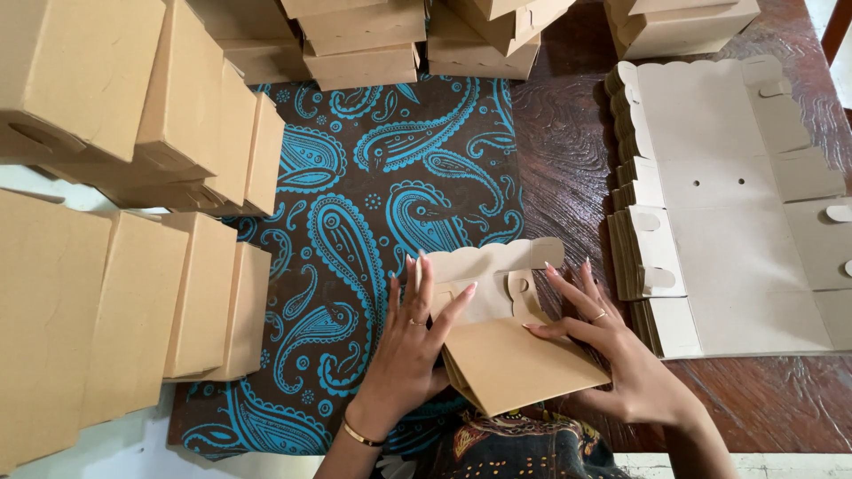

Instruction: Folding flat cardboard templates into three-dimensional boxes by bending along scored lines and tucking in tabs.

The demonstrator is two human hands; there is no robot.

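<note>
Half-folded carton (510,350) sits at the near edge of the desk (568,151), straddling the border between the paisley cloth (373,177) and bare dark wood. Scalloped lid flap stands up on the carton's far side; the plain panel tilts toward the camera.

Left hand (415,341): fingers spread, pressed flat against the carton's left wall and lid flap. Not closed around it, more a brace than a grip. Right hand (612,341): fingers extended, fingertips on the carton's right wall near the tab slot, palm under the right edge. Also a flat-finger hold, not a fist.

To do this fold well, as I judge it: keep both walls square with flat fingers, crease along the scored lines only, seat the tab fully in its slot before letting go. Pinching the scalloped edge would likely bend it.

Right of the carton: stack of flat blanks (728,213), die-cut, scalloped edge facing the carton, on the bare wood. Left of the carton: rows of finished boxes (133,293) stacked close together. Beyond the carton, at the far edge of the cloth: more finished boxes (364,40) in piles.
</note>
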